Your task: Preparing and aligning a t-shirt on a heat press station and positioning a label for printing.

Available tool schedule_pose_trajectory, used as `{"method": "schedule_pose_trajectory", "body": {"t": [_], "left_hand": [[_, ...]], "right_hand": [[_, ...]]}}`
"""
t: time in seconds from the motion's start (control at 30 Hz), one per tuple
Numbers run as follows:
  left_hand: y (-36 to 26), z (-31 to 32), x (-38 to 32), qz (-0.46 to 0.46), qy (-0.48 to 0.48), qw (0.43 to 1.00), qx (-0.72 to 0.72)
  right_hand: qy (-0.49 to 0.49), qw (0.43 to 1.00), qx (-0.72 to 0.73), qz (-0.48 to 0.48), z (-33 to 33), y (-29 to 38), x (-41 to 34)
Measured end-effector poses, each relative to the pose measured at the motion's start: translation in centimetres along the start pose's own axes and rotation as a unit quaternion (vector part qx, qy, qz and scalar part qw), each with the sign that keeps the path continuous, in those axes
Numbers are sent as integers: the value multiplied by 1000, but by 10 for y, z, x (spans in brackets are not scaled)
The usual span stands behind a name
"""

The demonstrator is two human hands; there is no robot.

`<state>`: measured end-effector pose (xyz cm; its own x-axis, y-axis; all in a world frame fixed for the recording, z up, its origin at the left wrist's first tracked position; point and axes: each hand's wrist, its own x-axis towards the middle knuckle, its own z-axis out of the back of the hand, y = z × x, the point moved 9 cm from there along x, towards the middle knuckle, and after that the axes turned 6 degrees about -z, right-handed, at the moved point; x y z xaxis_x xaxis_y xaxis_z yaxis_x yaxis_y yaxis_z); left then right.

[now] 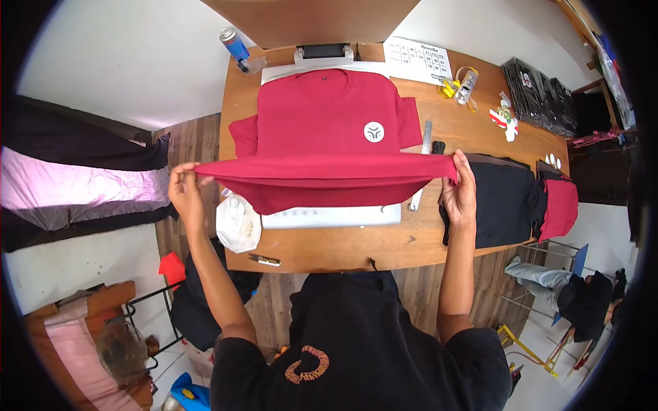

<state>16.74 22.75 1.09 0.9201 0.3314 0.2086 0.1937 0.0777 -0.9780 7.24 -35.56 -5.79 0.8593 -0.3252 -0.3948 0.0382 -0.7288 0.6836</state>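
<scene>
A red T-shirt lies front up with its neckline away from me and a round white emblem on the chest. Its lower part is lifted and stretched sideways between my hands. My left hand pinches the left end of the raised cloth. At the right end, my right hand grips the cloth between thumb and fingers. Under the shirt is a white flat machine with a row of small symbols along its front; the shirt hides most of it.
Thread snips and a white bag lie at the table's front left. A steel ruler, folded dark garments and packed black garments are to the right. A blue spray can stands back left. Another person is at far right.
</scene>
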Motion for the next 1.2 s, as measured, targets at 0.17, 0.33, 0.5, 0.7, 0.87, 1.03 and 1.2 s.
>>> {"method": "schedule_pose_trajectory", "body": {"t": [0.17, 0.33, 0.5, 0.7, 0.87, 1.03, 1.2], "left_hand": [[7, -23, 48, 38, -12, 998, -44], [42, -64, 102, 48, 17, 995, -81], [85, -103, 117, 40, 98, 994, 20], [170, -78, 70, 12, 119, 959, 259], [211, -49, 45, 258, 69, 937, 226], [182, -83, 40, 141, 58, 974, 165], [139, -89, 44, 76, -3, 991, 114]], "right_hand": [[47, 997, 63, -23, -35, -8, 46], [-14, 981, 190, -43, -55, -24, 101], [-1, 974, 199, -112, -64, -66, 137], [-33, 968, -247, -28, 1, -102, 138], [-141, 924, -344, -92, 2, -131, 125], [-93, 944, -304, -91, -41, -135, 120], [-105, 929, -354, 29, -22, -131, 150]]}}
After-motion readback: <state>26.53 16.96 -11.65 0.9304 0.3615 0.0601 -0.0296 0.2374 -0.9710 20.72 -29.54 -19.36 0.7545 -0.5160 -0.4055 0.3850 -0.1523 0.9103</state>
